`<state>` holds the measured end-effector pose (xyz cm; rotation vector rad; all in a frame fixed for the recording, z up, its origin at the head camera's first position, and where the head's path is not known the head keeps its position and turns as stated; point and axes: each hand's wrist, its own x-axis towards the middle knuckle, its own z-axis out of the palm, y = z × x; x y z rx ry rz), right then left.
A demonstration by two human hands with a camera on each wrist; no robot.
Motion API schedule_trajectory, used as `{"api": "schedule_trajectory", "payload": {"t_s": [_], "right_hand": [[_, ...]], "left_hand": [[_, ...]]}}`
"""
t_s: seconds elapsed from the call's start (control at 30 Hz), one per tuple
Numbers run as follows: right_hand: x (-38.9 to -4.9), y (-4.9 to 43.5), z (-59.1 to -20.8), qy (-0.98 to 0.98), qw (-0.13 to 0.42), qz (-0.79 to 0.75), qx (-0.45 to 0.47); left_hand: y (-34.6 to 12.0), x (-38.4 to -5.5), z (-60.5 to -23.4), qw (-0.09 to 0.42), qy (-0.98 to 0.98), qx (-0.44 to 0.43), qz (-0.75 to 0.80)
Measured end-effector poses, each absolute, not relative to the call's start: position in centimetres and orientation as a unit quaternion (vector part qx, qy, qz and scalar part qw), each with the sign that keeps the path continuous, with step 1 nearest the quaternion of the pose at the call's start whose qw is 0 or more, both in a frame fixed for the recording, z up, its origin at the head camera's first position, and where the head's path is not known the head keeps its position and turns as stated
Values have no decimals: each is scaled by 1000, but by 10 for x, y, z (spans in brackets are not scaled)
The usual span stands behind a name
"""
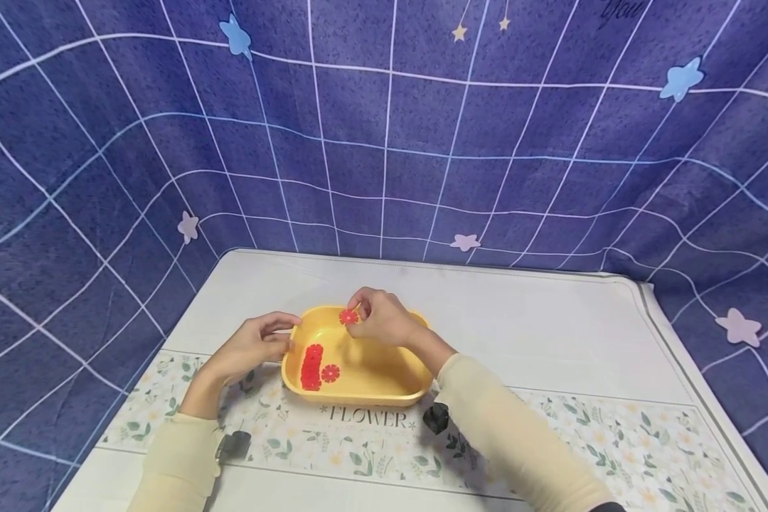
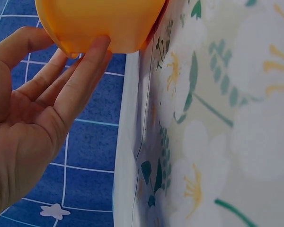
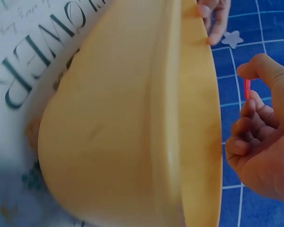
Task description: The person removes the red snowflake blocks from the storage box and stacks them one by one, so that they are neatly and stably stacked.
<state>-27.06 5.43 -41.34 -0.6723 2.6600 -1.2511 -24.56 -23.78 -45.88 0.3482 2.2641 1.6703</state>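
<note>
In the head view, a yellow plastic basin (image 1: 371,395) sits on the table. My left hand (image 1: 251,346) holds its left rim; in the left wrist view, that hand's fingers (image 2: 80,80) lie against the basin's outer wall (image 2: 104,28). Over the basin's far side, my right hand (image 1: 387,318) pinches a red snowflake disc (image 1: 348,317) between thumb and fingers. The right wrist view shows this disc (image 3: 247,89) edge-on. Inside the basin at the left lies a row of several red snowflake discs (image 1: 311,368) packed together, with one loose disc (image 1: 330,373) to its right.
A white tablecloth (image 1: 550,320) with a floral band covers the table, bearing the word "FLOWER" in front of the basin. Behind and at both sides hangs a blue gridded curtain (image 1: 422,178) with stars. Dark devices are at both wrists.
</note>
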Motion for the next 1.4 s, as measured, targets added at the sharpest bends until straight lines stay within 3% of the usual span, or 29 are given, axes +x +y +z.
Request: {"api": "schedule_trajectory", "payload": {"t_s": [0.43, 0.87, 1.4], "right_hand": [[-264, 103, -404, 892, 21, -403, -205], [-256, 184, -401, 889, -9, -429, -159], [-251, 250, -461, 921, 3, -381, -84]], "left_hand": [[-237, -245, -458, 151, 791, 121, 580], [-237, -244, -458, 147, 793, 115, 579], [-238, -245, -459, 148, 792, 116, 582]]}}
